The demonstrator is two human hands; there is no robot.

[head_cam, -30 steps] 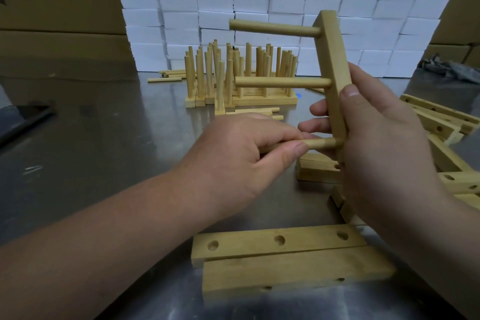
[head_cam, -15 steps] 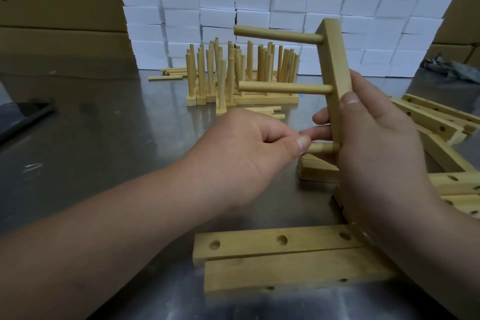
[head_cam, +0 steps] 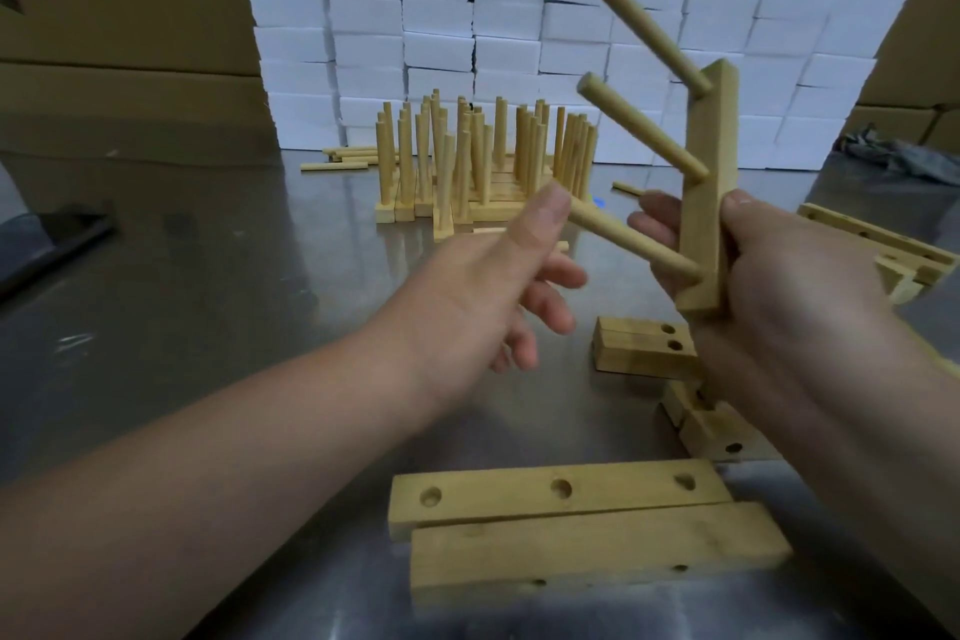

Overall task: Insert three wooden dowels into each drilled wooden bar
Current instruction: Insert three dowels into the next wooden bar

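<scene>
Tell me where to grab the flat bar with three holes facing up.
Probably its left end, from the left: the bar lies flat, a second bar hugs its near long side, and the right arm crowds its right end.

We see right hand (head_cam: pixel 779 286) gripping a drilled bar (head_cam: pixel 711 182) upright, thumb on its near edge, fingers wrapped behind. Three dowels stick out of it, angled up-left: top dowel (head_cam: pixel 652 29), middle dowel (head_cam: pixel 641 125), bottom dowel (head_cam: pixel 634 239). Left hand (head_cam: pixel 483 286) is loose, fingers spread, thumb tip at the bottom dowel's free end; we can't confirm contact. Below the left fingers, two empty bars (head_cam: pixel 561 494) lie flat side by side on the steel table (head_cam: pixel 208 276). Under the right fingers, piled bars (head_cam: pixel 644 346). Beyond the left fingertips, finished bars (head_cam: pixel 483 161) with dowels standing, loose dowels (head_cam: pixel 337 159) beside them, white blocks (head_cam: pixel 467 16) stacked behind
</scene>
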